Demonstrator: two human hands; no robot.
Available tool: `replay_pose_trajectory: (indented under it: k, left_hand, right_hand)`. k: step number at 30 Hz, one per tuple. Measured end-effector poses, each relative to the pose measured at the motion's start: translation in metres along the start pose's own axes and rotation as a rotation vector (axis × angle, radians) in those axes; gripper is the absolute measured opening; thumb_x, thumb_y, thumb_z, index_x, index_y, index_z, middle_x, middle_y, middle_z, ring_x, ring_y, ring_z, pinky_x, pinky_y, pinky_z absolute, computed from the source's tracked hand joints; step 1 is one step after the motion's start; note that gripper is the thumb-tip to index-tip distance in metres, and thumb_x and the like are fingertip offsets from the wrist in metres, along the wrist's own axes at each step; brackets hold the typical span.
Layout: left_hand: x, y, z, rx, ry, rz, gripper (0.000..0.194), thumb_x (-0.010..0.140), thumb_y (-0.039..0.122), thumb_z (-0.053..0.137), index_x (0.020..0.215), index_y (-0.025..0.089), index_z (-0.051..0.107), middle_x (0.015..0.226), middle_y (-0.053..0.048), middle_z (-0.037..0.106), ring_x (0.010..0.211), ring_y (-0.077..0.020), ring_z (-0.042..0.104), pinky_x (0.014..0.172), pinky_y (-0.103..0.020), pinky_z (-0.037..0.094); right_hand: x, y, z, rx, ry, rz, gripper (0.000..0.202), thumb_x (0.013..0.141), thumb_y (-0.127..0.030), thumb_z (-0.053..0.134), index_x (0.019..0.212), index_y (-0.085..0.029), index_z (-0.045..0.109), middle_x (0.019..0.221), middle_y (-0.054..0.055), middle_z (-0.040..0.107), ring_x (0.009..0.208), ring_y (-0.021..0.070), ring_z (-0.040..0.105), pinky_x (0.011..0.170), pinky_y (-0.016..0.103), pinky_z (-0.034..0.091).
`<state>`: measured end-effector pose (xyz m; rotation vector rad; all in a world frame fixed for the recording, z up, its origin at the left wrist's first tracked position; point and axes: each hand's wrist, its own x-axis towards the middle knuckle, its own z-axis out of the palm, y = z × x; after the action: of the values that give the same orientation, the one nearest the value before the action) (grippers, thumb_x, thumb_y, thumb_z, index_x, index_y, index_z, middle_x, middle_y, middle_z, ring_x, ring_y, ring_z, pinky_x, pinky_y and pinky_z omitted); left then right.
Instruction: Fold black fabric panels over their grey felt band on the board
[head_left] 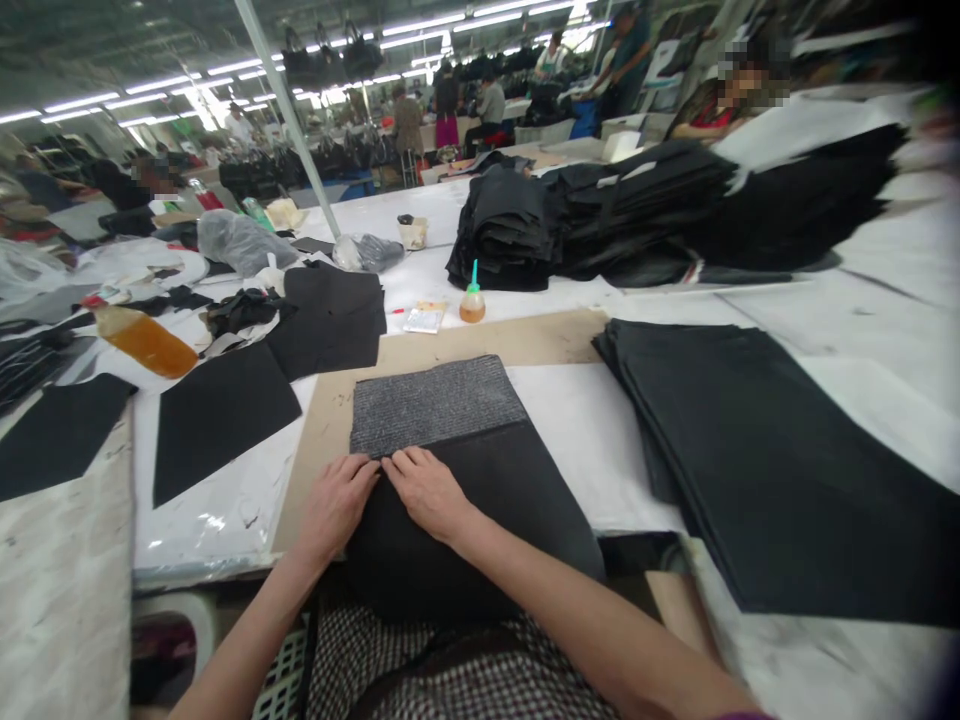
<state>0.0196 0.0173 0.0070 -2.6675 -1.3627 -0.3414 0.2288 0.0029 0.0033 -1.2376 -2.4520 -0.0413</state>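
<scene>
A white-covered table [574,425] carries a green-tipped bottle [472,304]. Just left of that bottle lies a small packet [424,318]; on its near side, a brown sheet [559,338]. Farther left are black panels [225,420], an amber-filled bottle [146,340] and blurred dark scraps [241,313], perhaps cloth. Black bundles [615,215] lie beyond it, rightward; a black stack [772,450] lies nearer, also right.

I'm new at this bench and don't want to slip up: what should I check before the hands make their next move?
1. Both hands on the piece: ok; left hand and right hand touch it near where the grey part meets the black part.
2. Black part wholly on the table: not ok; its near end passes the edge.
3. Underside of the black part: cannot tell; hidden.
4. Small bottle clear of the piece: ok; it stands beyond.
5. Black stack apart from the piece: ok; it lies to the right.
</scene>
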Motion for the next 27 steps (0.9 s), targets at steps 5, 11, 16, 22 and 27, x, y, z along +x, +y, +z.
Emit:
replay_pose_trajectory:
  k: [5, 11, 16, 22, 27]
  left_hand:
    - [0.006, 0.01, 0.006, 0.096, -0.055, -0.016, 0.024, 0.101, 0.034, 0.046, 0.117, 0.024, 0.061, 0.116, -0.006, 0.065, 0.103, -0.0259, 0.058, 0.09, -0.041, 0.043]
    - [0.008, 0.0, 0.008, -0.034, -0.057, -0.091, 0.031, 0.097, 0.041, 0.054, 0.123, 0.024, 0.056, 0.112, -0.007, 0.065, 0.105, -0.0271, 0.059, 0.093, -0.045, 0.042]
    - [0.015, 0.005, -0.004, -0.288, -0.089, -0.091, 0.017, 0.096, 0.037, 0.053, 0.097, 0.023, 0.063, 0.098, -0.005, 0.062, 0.097, -0.0232, 0.059, 0.089, -0.041, 0.047]
    - [0.006, 0.005, -0.05, -0.704, -0.131, 0.013, 0.011, 0.092, 0.033, 0.058, 0.09, 0.023, 0.063, 0.133, -0.008, 0.056, 0.122, -0.0237, 0.055, 0.106, -0.041, 0.045]
    - [0.004, 0.0, -0.062, -0.933, -0.045, -0.225, 0.021, 0.086, 0.042, 0.066, 0.097, 0.024, 0.065, 0.133, -0.009, 0.061, 0.12, -0.0277, 0.06, 0.106, -0.043, 0.049]
  right_hand:
    - [-0.037, 0.048, -0.02, -0.035, -0.025, 0.102, 0.031, 0.096, -0.012, 0.047, 0.126, -0.016, 0.055, 0.108, 0.008, 0.058, 0.102, 0.0234, 0.049, 0.09, 0.036, 0.046]
    - [-0.104, 0.122, -0.049, -0.113, -0.03, 0.355, 0.049, 0.092, -0.001, 0.038, 0.135, -0.016, 0.052, 0.116, 0.01, 0.058, 0.11, 0.0242, 0.048, 0.091, 0.034, 0.048]
    - [-0.103, 0.128, -0.065, -0.163, -0.019, 0.383, 0.034, 0.093, -0.005, 0.042, 0.116, -0.015, 0.065, 0.116, 0.013, 0.061, 0.11, 0.0272, 0.05, 0.094, 0.041, 0.045]
    - [-0.069, 0.1, -0.08, 0.047, 0.079, 0.051, 0.042, 0.098, -0.042, 0.055, 0.131, -0.016, 0.056, 0.128, 0.012, 0.062, 0.123, 0.0265, 0.051, 0.112, 0.049, 0.03]
    - [-0.062, 0.091, -0.113, 0.303, -0.126, 0.005, 0.022, 0.099, -0.038, 0.055, 0.091, -0.02, 0.066, 0.085, 0.0, 0.07, 0.08, 0.0146, 0.063, 0.084, 0.03, 0.045]
